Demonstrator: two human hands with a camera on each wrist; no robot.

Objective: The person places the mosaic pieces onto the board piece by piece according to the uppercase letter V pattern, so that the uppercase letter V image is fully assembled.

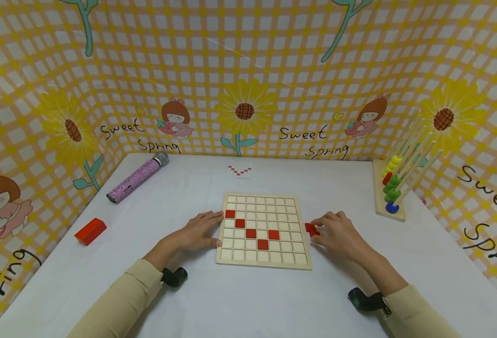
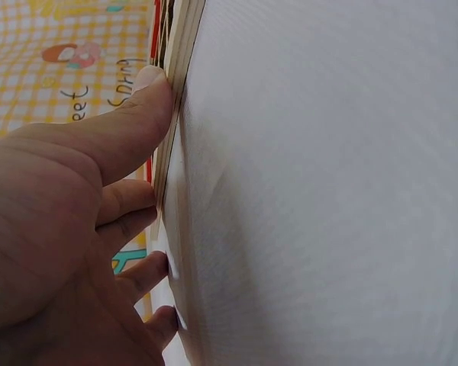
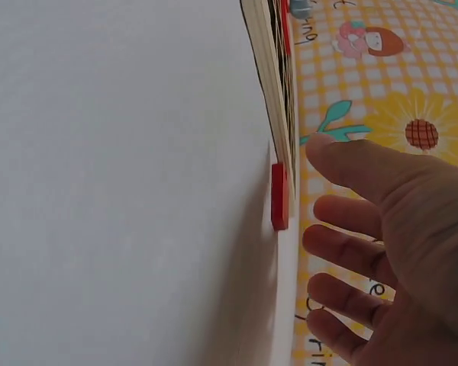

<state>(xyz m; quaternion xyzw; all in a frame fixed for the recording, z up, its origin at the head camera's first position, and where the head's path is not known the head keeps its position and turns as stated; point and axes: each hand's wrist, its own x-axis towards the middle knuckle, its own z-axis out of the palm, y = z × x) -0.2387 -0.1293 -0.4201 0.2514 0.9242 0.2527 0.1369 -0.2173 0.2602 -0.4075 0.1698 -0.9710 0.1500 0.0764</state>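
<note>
A square wooden grid board (image 1: 288, 259) lies flat on the white table, with several red square tiles (image 1: 251, 233) set in its cells in a slanting line that turns up at the right. My left hand (image 1: 198, 231) rests at the board's left edge, thumb and fingertips touching it; in the left wrist view the thumb (image 2: 141, 114) lies against the board's side. Just right of the board are loose red tiles (image 1: 311, 228), partly hidden by my right hand (image 1: 337, 234). In the right wrist view, that hand's spread fingers (image 3: 343, 248) are apart from the red tile (image 3: 279, 197).
Behind the board lies a small card (image 1: 238, 171) printed with a red V pattern. A glittery pink microphone (image 1: 136, 179) and a red block (image 1: 90, 231) are on the left. At the right stands a wooden peg rack (image 1: 390, 197) with coloured beads. Patterned cloth walls surround the table.
</note>
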